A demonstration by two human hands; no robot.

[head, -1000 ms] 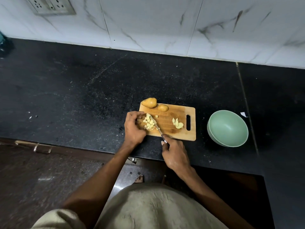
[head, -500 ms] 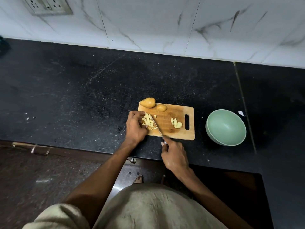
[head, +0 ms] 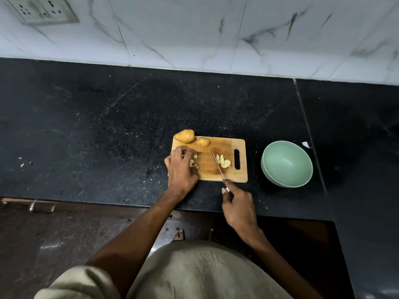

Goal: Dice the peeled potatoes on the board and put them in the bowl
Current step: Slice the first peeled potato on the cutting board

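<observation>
A wooden cutting board (head: 207,175) lies on the black counter. Two whole potatoes (head: 184,135) (head: 203,142) sit at its far left corner. My left hand (head: 181,169) is curled over a pile of diced potato pieces (head: 192,163) on the board's left side and hides most of them. My right hand (head: 237,203) grips the handle of a knife (head: 218,166) just off the board's near edge. The blade lies across the middle of the board, right beside several potato slices (head: 224,162). The green bowl (head: 267,169) stands to the right of the board with nothing visible in it.
The black counter (head: 108,137) runs far to the left and behind the board, up to a white marble wall (head: 194,29). A socket plate (head: 43,9) is on the wall at the top left. A scrap of white paper (head: 306,144) lies behind the bowl. The counter's front edge is close under my wrists.
The knife has swung right, from the diced pile to the slices near the board's handle hole. My left hand has closed further over the diced pieces.
</observation>
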